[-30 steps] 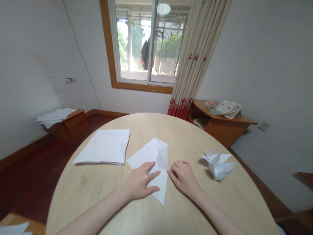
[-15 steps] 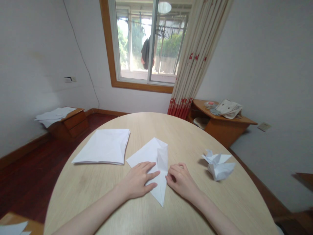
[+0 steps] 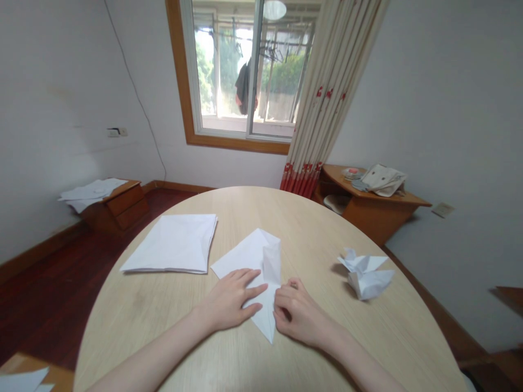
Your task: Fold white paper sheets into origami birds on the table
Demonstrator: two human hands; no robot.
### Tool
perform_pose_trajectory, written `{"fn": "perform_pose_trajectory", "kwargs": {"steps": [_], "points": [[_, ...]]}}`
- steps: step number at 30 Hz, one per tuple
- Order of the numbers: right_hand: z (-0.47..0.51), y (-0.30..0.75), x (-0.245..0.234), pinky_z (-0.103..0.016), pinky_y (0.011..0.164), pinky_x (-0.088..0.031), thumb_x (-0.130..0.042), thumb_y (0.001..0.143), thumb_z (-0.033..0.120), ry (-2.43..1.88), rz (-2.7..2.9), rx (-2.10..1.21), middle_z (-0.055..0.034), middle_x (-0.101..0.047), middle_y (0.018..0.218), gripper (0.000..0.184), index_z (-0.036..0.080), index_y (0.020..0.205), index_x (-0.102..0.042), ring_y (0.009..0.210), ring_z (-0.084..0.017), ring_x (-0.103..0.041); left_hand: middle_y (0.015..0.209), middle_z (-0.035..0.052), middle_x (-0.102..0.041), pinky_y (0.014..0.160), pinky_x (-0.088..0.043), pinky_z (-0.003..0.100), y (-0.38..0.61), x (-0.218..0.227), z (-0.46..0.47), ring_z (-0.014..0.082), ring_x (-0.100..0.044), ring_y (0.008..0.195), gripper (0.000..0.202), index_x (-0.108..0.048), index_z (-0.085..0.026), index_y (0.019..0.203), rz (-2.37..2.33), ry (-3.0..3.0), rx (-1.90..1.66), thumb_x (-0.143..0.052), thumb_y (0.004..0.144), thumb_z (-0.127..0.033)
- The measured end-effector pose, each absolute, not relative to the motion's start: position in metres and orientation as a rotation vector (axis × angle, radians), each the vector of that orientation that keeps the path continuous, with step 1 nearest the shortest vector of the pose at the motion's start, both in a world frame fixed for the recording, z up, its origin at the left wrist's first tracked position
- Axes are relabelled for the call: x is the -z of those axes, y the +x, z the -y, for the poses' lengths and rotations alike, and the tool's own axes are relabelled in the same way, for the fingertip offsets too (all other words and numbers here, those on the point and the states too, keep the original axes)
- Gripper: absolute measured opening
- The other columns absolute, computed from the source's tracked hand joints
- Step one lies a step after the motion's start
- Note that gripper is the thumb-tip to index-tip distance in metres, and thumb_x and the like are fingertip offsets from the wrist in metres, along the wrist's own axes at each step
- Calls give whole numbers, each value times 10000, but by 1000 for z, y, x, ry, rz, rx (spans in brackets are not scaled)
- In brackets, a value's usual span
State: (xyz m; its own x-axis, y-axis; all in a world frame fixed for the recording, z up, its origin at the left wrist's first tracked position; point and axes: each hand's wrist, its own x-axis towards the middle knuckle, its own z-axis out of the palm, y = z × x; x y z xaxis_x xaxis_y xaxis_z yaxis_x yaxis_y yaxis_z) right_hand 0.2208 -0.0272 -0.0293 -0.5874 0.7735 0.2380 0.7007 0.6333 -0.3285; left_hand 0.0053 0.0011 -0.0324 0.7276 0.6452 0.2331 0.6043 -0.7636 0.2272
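Observation:
A partly folded white sheet of paper (image 3: pixel 245 247) lies on the table, its narrow point towards me and a raised flap along its upper right side. Spread flat over its left and middle part, my left hand (image 3: pixel 232 299) presses it down with the fingers apart. My right hand (image 3: pixel 300 316) is closed at the paper's lower right edge, thumb and curled fingers together on the fold. Its fingertips are partly hidden.
A stack of white paper (image 3: pixel 171 245) rests at the left of the round wooden table (image 3: pixel 163 348). To the right stands a folded paper figure (image 3: pixel 365 275). Beyond the table are a small drawer cabinet (image 3: pixel 126 204) and a corner shelf (image 3: pixel 376 212).
My right hand has slid a little towards me along the paper's right edge. My left hand and the paper have stayed in place.

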Motion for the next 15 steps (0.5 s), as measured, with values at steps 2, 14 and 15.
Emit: {"fn": "perform_pose_trajectory", "kwargs": {"steps": [2,14,15], "points": [[29,220,27,-292,811,-297,-490,663,39,-1160,2524,-324,62,-460,618,184,175,583,-394,630,-93,-437,1423,85,-460,1014,-403,462,5,33,-1,296,-464,1253,416,-538,-289,1309,-1014,2785,-469,-556,903,-376],[43,212,21,-285,830,-324,-491,594,48,-1075,2647,-488,68,-423,570,209,184,534,-344,579,-91,-382,1411,94,-474,1010,-411,457,6,29,-1,293,-471,1248,420,-548,-281,1304,-1013,2795,-442,-580,894,-361],[43,211,20,-289,834,-323,-493,594,49,-1073,2657,-498,69,-421,568,209,184,532,-346,578,-92,-382,1408,96,-476,1011,-410,456,6,29,-1,294,-472,1245,418,-551,-280,1302,-1011,2792,-445,-583,892,-360]]}}
